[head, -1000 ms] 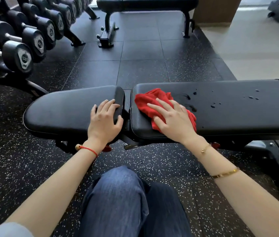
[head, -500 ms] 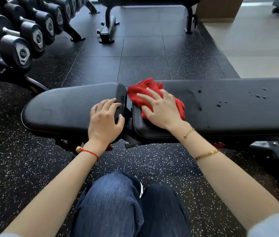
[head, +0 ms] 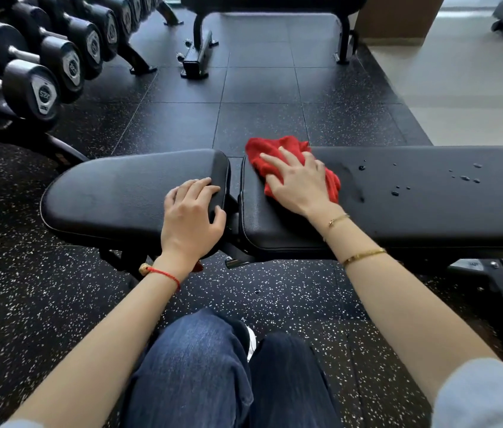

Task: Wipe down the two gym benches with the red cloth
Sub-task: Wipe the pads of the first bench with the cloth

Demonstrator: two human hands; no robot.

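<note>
The right hand (head: 301, 183) lies flat on the red cloth (head: 278, 149), fingers (head: 270, 158) straight and slightly spread, pressing it onto the long pad of the near bench (head: 429, 205) at its far corner by the gap. To do this well, I'd sweep rightward with even pressure toward the water drops (head: 463, 177) well beyond the fingers. The left hand (head: 190, 216) rests on the seat pad (head: 114, 193), fingers loosely curved over its edge. A second bench (head: 272, 1) stands across the speckled rubber floor (head: 244, 118), dumbbells (head: 37, 88) racked left.

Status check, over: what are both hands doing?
Right hand flat on red cloth, far left of long pad. Left hand braces seat pad. Droplets remain rightward.
</note>
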